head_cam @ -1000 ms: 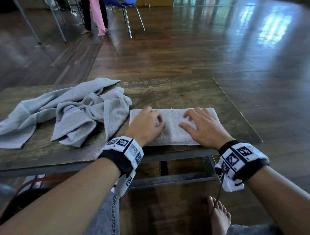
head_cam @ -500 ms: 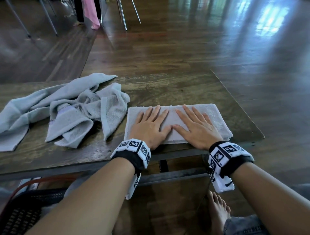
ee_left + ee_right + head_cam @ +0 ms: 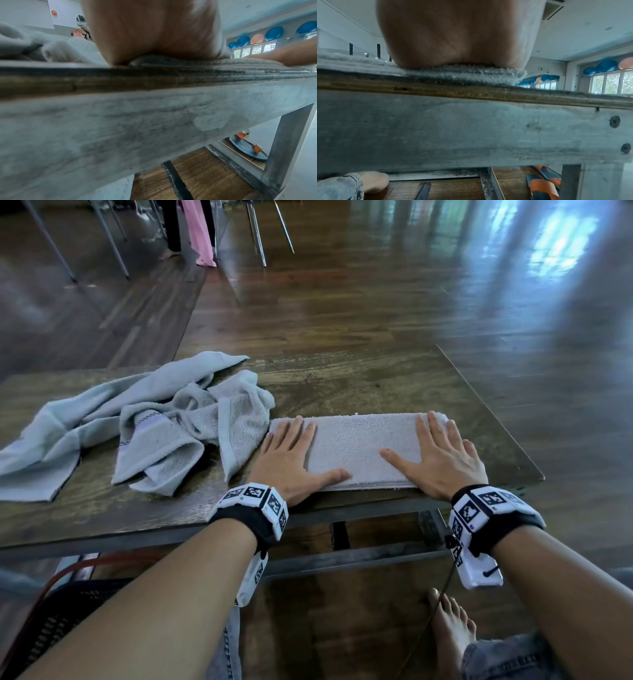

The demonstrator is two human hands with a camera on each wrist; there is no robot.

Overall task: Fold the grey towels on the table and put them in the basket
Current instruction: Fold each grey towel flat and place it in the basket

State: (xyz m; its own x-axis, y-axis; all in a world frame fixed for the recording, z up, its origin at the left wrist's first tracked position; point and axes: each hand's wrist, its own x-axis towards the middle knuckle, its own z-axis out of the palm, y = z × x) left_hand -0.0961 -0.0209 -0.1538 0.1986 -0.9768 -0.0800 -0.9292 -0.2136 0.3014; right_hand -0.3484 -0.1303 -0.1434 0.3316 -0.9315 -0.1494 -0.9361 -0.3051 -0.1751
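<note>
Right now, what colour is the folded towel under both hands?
Light grey, almost white; the folded towel shows best in the head view.

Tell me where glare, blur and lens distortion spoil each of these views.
Head view: window glare streaks the glossy wooden floor at upper right, and the wide lens bows the dark wooden table edges. Left wrist view: the palm of the left hand looms blurred. Right wrist view: the right hand is likewise soft, while the folded grey towel edge shows pile.
</note>
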